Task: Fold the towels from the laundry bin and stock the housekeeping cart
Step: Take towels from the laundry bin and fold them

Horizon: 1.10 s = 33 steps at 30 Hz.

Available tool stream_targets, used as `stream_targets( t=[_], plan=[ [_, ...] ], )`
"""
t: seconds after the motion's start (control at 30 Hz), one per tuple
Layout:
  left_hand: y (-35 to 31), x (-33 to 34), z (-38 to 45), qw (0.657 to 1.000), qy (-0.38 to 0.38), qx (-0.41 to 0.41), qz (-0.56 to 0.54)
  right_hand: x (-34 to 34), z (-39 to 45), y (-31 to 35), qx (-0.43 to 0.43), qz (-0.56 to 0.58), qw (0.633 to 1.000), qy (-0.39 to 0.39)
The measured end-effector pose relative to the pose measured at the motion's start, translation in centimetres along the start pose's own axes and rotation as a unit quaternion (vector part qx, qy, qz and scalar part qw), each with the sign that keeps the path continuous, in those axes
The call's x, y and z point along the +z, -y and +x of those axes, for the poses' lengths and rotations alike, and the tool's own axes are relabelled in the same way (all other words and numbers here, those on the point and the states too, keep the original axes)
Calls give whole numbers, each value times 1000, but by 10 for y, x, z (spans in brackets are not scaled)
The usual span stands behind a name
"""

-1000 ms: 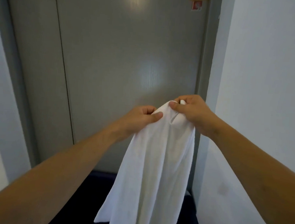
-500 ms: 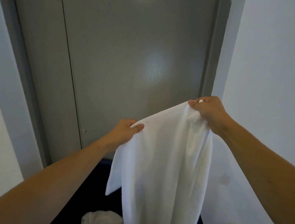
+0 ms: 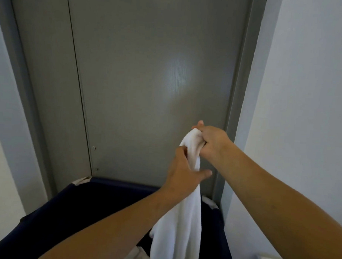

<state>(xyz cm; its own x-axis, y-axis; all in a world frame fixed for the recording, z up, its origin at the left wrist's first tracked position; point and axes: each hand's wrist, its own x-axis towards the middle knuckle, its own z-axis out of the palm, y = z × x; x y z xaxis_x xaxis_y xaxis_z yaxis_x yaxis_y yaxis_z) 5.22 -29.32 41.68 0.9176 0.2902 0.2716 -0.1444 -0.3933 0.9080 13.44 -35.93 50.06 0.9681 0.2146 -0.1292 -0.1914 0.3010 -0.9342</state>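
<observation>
With my right hand [image 3: 211, 142] bunching the towel's [image 3: 178, 225] top above the bin [image 3: 68, 209] and my left hand [image 3: 186, 172] open against it, I risk a crooked fold if edges misalign.

Two bare hands, left hand [image 3: 183, 175] and right hand [image 3: 212, 143]. One hanging white terry towel [image 3: 178, 227]. One dark navy fabric laundry bin [image 3: 80, 213]. One grey panelled door [image 3: 148, 79].
</observation>
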Motion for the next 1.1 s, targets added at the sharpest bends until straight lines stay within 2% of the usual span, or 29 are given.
stream_targets(
  t=[0.1,0.17,0.27,0.3,0.37,0.43,0.47,0.53,0.63,0.7,0.8,0.93,1.1],
  plan=[
    [-1,-2,14,997,-75,-23,3,2,-4,1,13,31,999,25],
    [0,-7,21,994,-87,-62,-35,0,-13,9,-8,42,998,48],
    [-1,-24,26,993,-61,-56,-79,-15,-17,18,-86,-113,988,65],
    [-2,-30,27,994,-45,-43,-92,-21,-18,19,-126,-195,970,74],
    [-13,-41,28,994,-8,-28,-102,-30,-17,17,-197,-344,909,125],
    [-23,-47,37,995,35,-25,-85,-35,-18,14,-237,-392,871,177],
    [-30,-50,41,995,51,-30,-82,-34,-20,14,-257,-378,871,180],
    [-37,-54,52,995,68,-27,-66,-29,-24,16,-316,-335,877,137],
    [-41,-58,64,995,74,7,-65,-17,-27,23,-378,-361,850,69],
    [-36,-60,66,997,30,74,-11,-10,-27,27,-372,-396,838,60],
    [-21,-62,61,992,-36,123,19,-5,-27,31,-307,-419,852,64],
    [14,-54,39,999,0,55,-2,2,-22,22,-186,-424,884,55],
    [72,-56,27,998,48,-42,-30,13,-18,10,-161,-361,918,23]
  ],
)
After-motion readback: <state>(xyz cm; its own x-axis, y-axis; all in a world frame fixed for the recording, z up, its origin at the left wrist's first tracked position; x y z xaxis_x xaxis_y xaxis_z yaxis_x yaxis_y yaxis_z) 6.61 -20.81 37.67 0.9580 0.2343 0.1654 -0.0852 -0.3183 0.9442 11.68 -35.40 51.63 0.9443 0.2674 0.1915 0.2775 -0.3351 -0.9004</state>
